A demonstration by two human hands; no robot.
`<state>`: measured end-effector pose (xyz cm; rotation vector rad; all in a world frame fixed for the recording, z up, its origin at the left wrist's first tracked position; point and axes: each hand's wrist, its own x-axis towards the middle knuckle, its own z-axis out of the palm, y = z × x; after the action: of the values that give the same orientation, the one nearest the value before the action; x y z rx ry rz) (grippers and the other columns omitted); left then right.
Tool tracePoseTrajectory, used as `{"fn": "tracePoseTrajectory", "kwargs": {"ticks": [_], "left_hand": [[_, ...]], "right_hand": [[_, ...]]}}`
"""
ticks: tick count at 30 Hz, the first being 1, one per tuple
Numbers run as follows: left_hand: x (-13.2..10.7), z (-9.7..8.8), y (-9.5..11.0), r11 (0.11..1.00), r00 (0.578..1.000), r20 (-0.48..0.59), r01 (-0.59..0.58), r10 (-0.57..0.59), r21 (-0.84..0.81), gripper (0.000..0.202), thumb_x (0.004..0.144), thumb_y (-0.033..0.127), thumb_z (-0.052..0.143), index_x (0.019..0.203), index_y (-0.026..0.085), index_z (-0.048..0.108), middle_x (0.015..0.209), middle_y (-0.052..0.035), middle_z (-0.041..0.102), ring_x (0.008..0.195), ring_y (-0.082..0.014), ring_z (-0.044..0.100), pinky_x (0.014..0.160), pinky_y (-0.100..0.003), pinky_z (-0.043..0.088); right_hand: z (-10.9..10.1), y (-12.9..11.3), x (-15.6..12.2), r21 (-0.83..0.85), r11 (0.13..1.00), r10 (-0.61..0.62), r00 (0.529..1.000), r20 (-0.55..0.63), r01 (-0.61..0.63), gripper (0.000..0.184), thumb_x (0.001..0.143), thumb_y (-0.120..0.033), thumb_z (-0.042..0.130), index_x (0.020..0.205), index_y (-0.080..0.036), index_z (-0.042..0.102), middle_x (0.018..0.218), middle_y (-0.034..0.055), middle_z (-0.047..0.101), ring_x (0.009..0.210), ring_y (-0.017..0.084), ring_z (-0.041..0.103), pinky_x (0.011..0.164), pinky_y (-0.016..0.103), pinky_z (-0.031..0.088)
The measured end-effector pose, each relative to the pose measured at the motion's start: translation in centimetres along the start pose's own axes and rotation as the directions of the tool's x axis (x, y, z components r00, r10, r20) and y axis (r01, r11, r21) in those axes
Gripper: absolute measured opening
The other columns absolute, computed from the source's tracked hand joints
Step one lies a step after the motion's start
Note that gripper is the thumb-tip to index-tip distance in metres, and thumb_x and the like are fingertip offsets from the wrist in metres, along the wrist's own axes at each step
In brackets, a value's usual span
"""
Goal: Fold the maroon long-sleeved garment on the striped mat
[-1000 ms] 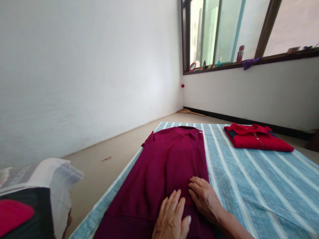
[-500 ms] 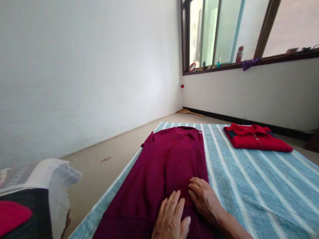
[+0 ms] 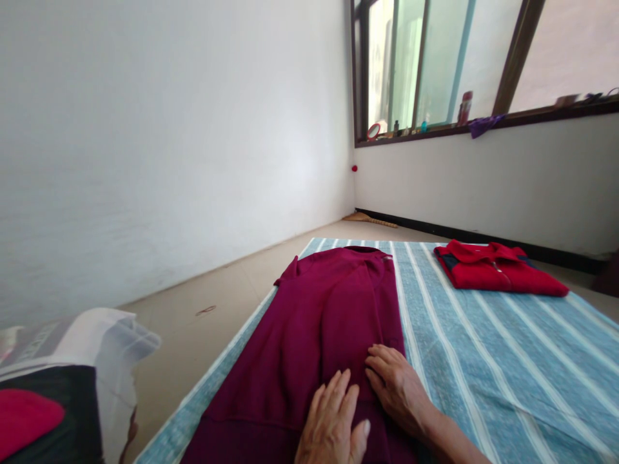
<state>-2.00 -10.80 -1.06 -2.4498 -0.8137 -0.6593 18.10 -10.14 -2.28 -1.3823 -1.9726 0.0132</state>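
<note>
Closest to the viewer, two bare hands rest on a folded maroon collared shirt (image 3: 319, 335) lying face up. The left hand (image 3: 330, 422) is open and flat, its fingers spread and pointing away from the body. The right hand (image 3: 396, 390) lies open across the shirt's right edge, its fingers slightly curved and pointing inward, with the forearm coming in from the lower right. Neither hand grips the cloth; both seem to press it down so that it stays flat and smooth. The shirt lies lengthwise on a blue-and-white striped mat (image 3: 464, 361) spread on a beige tiled floor (image 3: 207, 341), which gives it a low, level surface. At the lower left, off the mat, is a clear plastic bag (image 3: 113, 348) with red cloth (image 3: 24, 415) beside it. Farther along the mat, to the right, a folded red shirt (image 3: 498, 269) with a zip at the neck lies neatly apart. Beyond it, a short broom (image 3: 367, 218) lies in the corner, below a window (image 3: 411, 64) whose sill holds a purple cloth (image 3: 481, 125), a red bottle (image 3: 465, 108) and a small round mirror (image 3: 373, 131).
</note>
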Motion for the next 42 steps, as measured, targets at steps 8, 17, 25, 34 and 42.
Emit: {"fn": "tracePoseTrajectory", "kwargs": {"ticks": [8,17,25,34,42], "left_hand": [[-0.02,-0.01,0.02,1.0,1.0,0.01,0.013,-0.013,-0.006,0.037,0.091,0.033,0.043,0.122,0.017,0.055,0.125,-0.0076,0.062,0.112,-0.0198,0.06,0.085,-0.032,0.056],[0.11,-0.17,-0.03,1.0,1.0,0.015,-0.005,0.005,0.013,0.038,0.091,0.033,0.043,0.123,0.015,0.054,0.125,-0.0086,0.062,0.112,-0.0206,0.059,0.083,-0.033,0.057],[-0.19,0.15,0.1,0.999,1.0,0.012,0.027,-0.027,-0.03,0.037,0.091,0.032,0.044,0.123,0.016,0.055,0.126,-0.0083,0.062,0.114,-0.0204,0.058,0.087,-0.033,0.055],[-0.03,0.02,0.14,1.0,1.0,0.007,0.023,-0.022,-0.019,0.037,0.091,0.032,0.043,0.122,0.016,0.055,0.124,-0.0086,0.063,0.112,-0.0206,0.06,0.084,-0.034,0.056],[-0.46,0.42,0.17,0.995,0.999,0.009,0.047,-0.046,-0.084,0.038,0.091,0.031,0.044,0.126,0.017,0.052,0.129,-0.0095,0.059,0.116,-0.0214,0.057,0.089,-0.034,0.054]], "right_hand": [[0.28,0.1,-0.06,-0.012,1.0,-0.008,1.0,-0.01,0.008,0.022,0.091,-0.016,0.045,0.097,-0.019,0.065,0.11,0.0086,0.066,0.107,0.023,0.059,0.097,0.041,0.046],[0.17,0.0,-0.04,-0.015,1.0,-0.011,0.999,-0.031,0.011,0.022,0.091,-0.016,0.045,0.098,-0.019,0.066,0.11,0.009,0.066,0.107,0.023,0.059,0.096,0.041,0.046],[0.06,-0.02,0.03,-0.003,1.0,-0.01,0.999,-0.035,0.01,0.021,0.09,-0.016,0.046,0.098,-0.02,0.065,0.107,0.0084,0.066,0.105,0.023,0.06,0.095,0.04,0.047],[0.13,-0.05,-0.01,-0.006,1.0,-0.003,1.0,-0.023,0.003,0.022,0.091,-0.016,0.045,0.098,-0.019,0.066,0.108,0.0083,0.066,0.106,0.023,0.059,0.096,0.041,0.046],[0.02,-0.2,-0.02,-0.01,1.0,0.003,1.0,-0.009,-0.003,0.022,0.091,-0.016,0.045,0.098,-0.019,0.066,0.108,0.0086,0.066,0.106,0.023,0.058,0.096,0.042,0.045]]}}
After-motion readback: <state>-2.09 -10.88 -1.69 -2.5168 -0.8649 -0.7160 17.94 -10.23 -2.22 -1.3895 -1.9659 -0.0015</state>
